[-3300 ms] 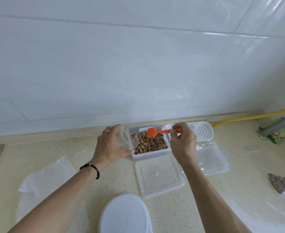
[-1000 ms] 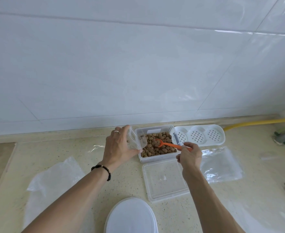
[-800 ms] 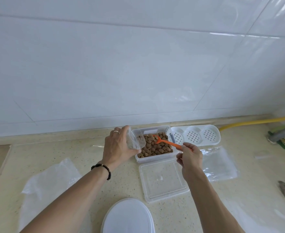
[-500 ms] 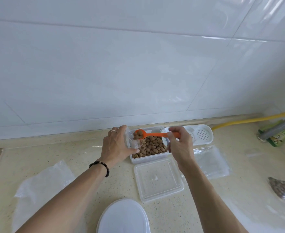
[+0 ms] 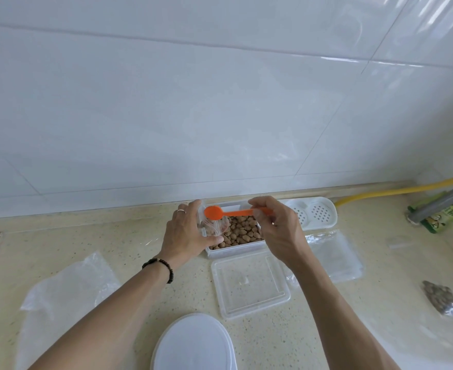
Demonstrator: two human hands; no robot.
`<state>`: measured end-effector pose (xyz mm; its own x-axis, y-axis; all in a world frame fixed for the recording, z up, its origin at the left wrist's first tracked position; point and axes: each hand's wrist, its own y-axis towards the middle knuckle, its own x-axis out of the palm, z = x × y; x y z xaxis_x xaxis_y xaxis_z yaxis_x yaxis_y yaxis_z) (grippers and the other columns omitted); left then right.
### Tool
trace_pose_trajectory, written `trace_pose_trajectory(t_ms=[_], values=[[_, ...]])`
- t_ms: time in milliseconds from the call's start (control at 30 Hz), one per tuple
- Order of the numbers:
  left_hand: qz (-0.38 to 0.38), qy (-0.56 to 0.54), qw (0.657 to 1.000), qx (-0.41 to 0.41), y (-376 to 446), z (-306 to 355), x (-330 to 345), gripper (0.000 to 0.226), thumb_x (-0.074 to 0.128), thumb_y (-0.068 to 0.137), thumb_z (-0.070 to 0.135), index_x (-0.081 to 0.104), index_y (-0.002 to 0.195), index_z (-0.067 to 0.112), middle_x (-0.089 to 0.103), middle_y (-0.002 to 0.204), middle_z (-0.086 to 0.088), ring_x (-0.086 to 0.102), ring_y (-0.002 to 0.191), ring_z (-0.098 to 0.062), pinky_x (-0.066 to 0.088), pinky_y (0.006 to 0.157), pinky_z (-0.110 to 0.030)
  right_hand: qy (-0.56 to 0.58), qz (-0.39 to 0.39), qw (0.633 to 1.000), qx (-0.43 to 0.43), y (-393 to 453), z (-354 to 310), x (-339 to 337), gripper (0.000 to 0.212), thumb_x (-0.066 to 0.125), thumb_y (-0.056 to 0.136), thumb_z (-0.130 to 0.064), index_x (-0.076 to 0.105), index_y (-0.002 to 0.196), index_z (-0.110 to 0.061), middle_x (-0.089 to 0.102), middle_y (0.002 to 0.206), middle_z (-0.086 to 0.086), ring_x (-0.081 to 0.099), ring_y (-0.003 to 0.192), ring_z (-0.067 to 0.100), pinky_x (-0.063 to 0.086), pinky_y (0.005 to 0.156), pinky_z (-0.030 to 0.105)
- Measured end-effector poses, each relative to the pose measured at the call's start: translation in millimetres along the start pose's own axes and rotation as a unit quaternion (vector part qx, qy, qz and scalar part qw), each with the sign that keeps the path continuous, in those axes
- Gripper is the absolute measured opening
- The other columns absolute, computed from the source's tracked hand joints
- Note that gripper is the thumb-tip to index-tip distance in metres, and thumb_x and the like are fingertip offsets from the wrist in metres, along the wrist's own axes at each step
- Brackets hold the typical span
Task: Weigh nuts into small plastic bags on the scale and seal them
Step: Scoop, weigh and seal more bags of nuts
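Orange spoon [image 5: 214,212] now tipped over small bag [image 5: 212,226], nuts already inside.

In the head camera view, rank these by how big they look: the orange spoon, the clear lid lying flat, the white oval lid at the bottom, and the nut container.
1. white oval lid, though nearest the camera and cut off by the frame
2. clear lid
3. nut container, partly hidden by the hands
4. orange spoon
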<state>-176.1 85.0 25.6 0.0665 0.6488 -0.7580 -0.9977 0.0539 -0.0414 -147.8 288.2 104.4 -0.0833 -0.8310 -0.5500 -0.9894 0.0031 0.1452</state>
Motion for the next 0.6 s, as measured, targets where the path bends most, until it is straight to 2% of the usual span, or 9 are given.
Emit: trace_pose_trajectory(t_ms=[100, 133, 200, 267, 333, 433, 533, 600], values=[[0.004, -0.002, 1.000, -0.006, 1, -3, 0, 0.101, 0.085, 0.058, 0.056, 0.034, 0.140, 0.024, 0.045, 0.130, -0.005, 0.044, 0.122, -0.023, 0.040, 0.096, -0.038, 0.019, 0.099, 0.995, 0.020, 2, 1, 1, 0.015, 0.057, 0.095, -0.008, 0.068, 0.100, -0.018, 0.064, 0.074, -0.009, 0.052, 0.055, 0.002, 0.040, 0.051, 0.014], [0.007, 0.001, 1.000, -0.006, 0, -5, 0, 0.100, 0.085, 0.058, 0.056, 0.034, 0.139, 0.025, 0.045, 0.129, -0.004, 0.044, 0.121, -0.023, 0.040, 0.095, -0.038, 0.014, 0.140, 0.989, 0.037, 3, 4, 1, 0.014, 0.056, 0.095, -0.008, 0.067, 0.098, -0.017, 0.064, 0.074, -0.008, 0.052, 0.055, 0.003, 0.041, 0.050, 0.017], [0.011, 0.001, 1.000, -0.010, -2, -9, -2, 0.097, 0.085, 0.059, 0.054, 0.035, 0.138, 0.026, 0.046, 0.126, -0.002, 0.044, 0.119, -0.021, 0.039, 0.095, -0.036, -0.030, 0.174, 0.981, 0.085, 4, 15, 1, 0.014, 0.053, 0.096, -0.009, 0.066, 0.097, -0.015, 0.064, 0.081, -0.007, 0.056, 0.066, 0.007, 0.046, 0.060, 0.026], [0.013, 0.000, 1.000, -0.015, -5, -16, -5, 0.097, 0.085, 0.059, 0.053, 0.036, 0.138, 0.025, 0.046, 0.123, -0.002, 0.044, 0.118, -0.021, 0.039, 0.095, -0.037, -0.073, 0.153, 0.976, 0.133, 3, 28, 4, 0.015, 0.050, 0.097, -0.011, 0.065, 0.100, -0.012, 0.062, 0.086, -0.006, 0.059, 0.078, 0.016, 0.049, 0.070, 0.034], [0.014, 0.003, 1.000, -0.015, -9, -21, -6, 0.097, 0.085, 0.058, 0.054, 0.037, 0.138, 0.025, 0.046, 0.120, -0.001, 0.045, 0.116, -0.021, 0.040, 0.094, -0.037, -0.095, 0.126, 0.974, 0.163, -1, 39, 10, 0.017, 0.048, 0.098, -0.012, 0.064, 0.102, -0.011, 0.061, 0.086, -0.005, 0.060, 0.079, 0.020, 0.051, 0.073, 0.039], [0.017, -0.003, 1.000, -0.016, -12, -26, -5, 0.099, 0.085, 0.058, 0.055, 0.037, 0.139, 0.025, 0.047, 0.121, -0.003, 0.046, 0.115, -0.021, 0.041, 0.093, -0.038, -0.060, 0.103, 0.973, 0.198, -5, 47, 27, 0.016, 0.047, 0.098, -0.012, 0.063, 0.098, -0.016, 0.063, 0.085, -0.004, 0.058, 0.067, 0.017, 0.051, 0.065, 0.036], [0.018, 0.009, 1.000, -0.008, -12, -28, -4, 0.100, 0.085, 0.058, 0.056, 0.036, 0.139, 0.025, 0.047, 0.121, -0.003, 0.046, 0.114, -0.021, 0.041, 0.091, -0.037, 0.015, 0.082, 0.968, 0.238, -4, 47, 43, 0.018, 0.048, 0.098, -0.010, 0.062, 0.092, -0.018, 0.062, 0.082, -0.003, 0.061, 0.060, 0.023, 0.054, 0.058, 0.038], [0.015, 0.015, 1.000, -0.005, -11, -28, -4, 0.100, 0.084, 0.057, 0.058, 0.035, 0.138, 0.026, 0.046, 0.122, -0.002, 0.046, 0.114, -0.020, 0.040, 0.091, -0.037, 0.065, 0.075, 0.956, 0.275, -2, 46, 50, 0.016, 0.048, 0.099, -0.010, 0.063, 0.096, -0.016, 0.062, 0.085, 0.000, 0.058, 0.054, 0.018, 0.050, 0.049, 0.028]])
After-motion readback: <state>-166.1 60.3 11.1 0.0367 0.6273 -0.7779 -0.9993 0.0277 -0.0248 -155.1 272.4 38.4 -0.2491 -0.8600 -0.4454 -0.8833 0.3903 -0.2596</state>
